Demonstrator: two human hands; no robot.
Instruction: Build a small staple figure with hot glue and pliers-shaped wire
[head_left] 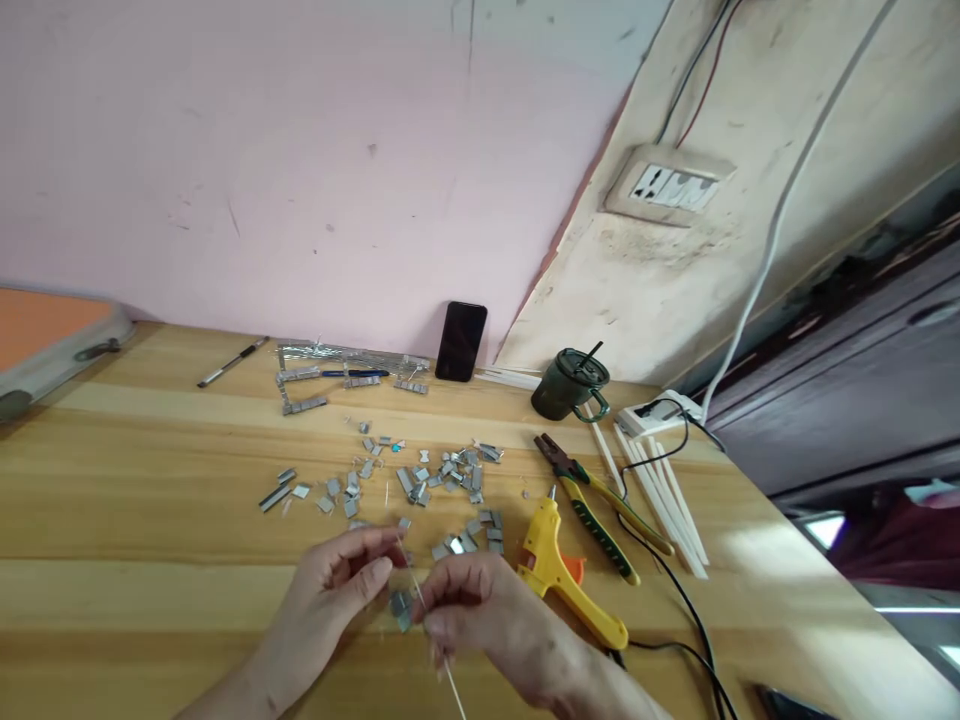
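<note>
A thin pale rod (pixel 453 684) runs slantwise between my hands, its lower end pointing toward me. My right hand (pixel 487 610) pinches it between thumb and fingers. The curled fingertips of my left hand (pixel 341 590) are close together at the rod's upper end; what they hold, if anything, is too small to make out. A small silvery piece (pixel 405 523) shows just beyond those fingertips. Between the hands are some shiny grey pieces (pixel 400 606), partly hidden by my right fingers. Several small flat metallic pieces (pixel 454 470) lie scattered in front of my hands.
To the right lie a yellow glue gun (pixel 551 560), pliers (pixel 600 500), white glue sticks (pixel 664 500) and black cables (pixel 694 615). Behind stand a dark mug (pixel 562 388) and a phone (pixel 460 342). Assembled silvery strips (pixel 304 405) and a pen (pixel 232 362) are at back left.
</note>
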